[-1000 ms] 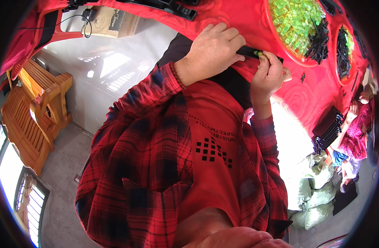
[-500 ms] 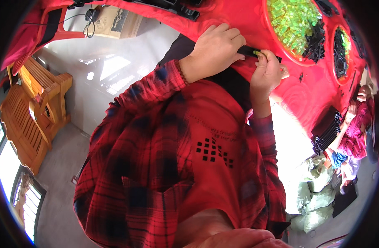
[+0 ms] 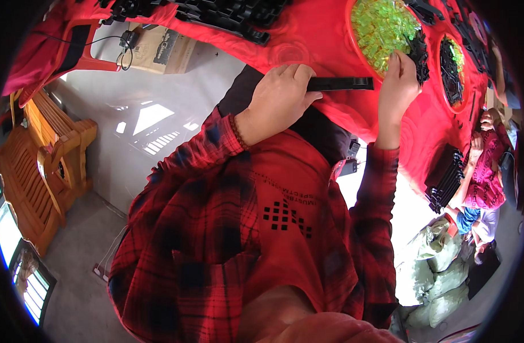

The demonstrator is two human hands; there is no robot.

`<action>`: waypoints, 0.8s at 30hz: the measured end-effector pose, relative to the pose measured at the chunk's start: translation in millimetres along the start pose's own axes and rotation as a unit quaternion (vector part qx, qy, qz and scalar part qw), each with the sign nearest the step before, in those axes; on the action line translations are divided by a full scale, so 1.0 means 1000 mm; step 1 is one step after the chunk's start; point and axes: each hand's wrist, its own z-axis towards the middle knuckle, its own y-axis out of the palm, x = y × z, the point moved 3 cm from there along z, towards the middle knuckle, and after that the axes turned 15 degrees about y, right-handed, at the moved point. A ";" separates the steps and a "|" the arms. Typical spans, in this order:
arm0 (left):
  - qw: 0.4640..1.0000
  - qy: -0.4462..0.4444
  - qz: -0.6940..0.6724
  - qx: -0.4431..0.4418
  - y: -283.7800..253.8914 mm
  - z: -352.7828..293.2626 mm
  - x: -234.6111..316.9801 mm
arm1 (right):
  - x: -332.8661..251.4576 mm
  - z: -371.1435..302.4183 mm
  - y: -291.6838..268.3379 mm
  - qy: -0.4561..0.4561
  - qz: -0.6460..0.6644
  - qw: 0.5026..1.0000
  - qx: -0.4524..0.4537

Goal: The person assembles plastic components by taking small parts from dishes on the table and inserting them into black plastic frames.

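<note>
A long black plastic bar (image 3: 349,84) sticks out to the right from my left hand (image 3: 280,98), whose fingers are closed round its left end. It is level, just over the table's near edge. My right hand (image 3: 400,86) is at the near rim of a red round tray (image 3: 353,43), fingertips pinched together over its contents. What those fingertips hold, if anything, is too small to make out. Many small clear yellow-green plastic pieces (image 3: 382,28) fill most of the tray. Small black pieces (image 3: 420,54) are heaped on its right side.
A second red tray (image 3: 457,103) with black and green pieces stands farther right. Black plastic parts (image 3: 228,17) lie along the far left of the red-covered table (image 3: 325,51). Another person (image 3: 486,166) is at the right, beside stacked black bars (image 3: 445,180). Pale sacks (image 3: 439,286) rest on the floor.
My right hand has left the black bar, where it pressed a small green piece, and moved up and right to the tray. My left hand has shifted slightly left and down, still gripping the bar.
</note>
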 end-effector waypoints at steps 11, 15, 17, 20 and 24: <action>0.992 -0.053 -0.080 0.082 -0.006 -0.020 0.008 | -0.036 -0.049 -0.019 0.054 -0.058 0.997 -0.011; 0.984 -0.062 -0.155 0.061 -0.005 -0.024 0.010 | -0.035 -0.071 -0.025 0.180 0.127 0.962 -0.163; 0.981 -0.069 -0.179 0.043 -0.006 -0.025 0.014 | -0.035 -0.078 -0.031 0.171 0.203 0.951 -0.162; 0.975 -0.082 -0.204 0.041 -0.008 -0.030 0.016 | -0.055 -0.086 -0.034 0.143 0.154 0.967 -0.147; 0.922 -0.121 -0.368 -0.012 -0.011 -0.036 0.014 | -0.056 -0.094 -0.038 0.156 0.139 0.973 -0.100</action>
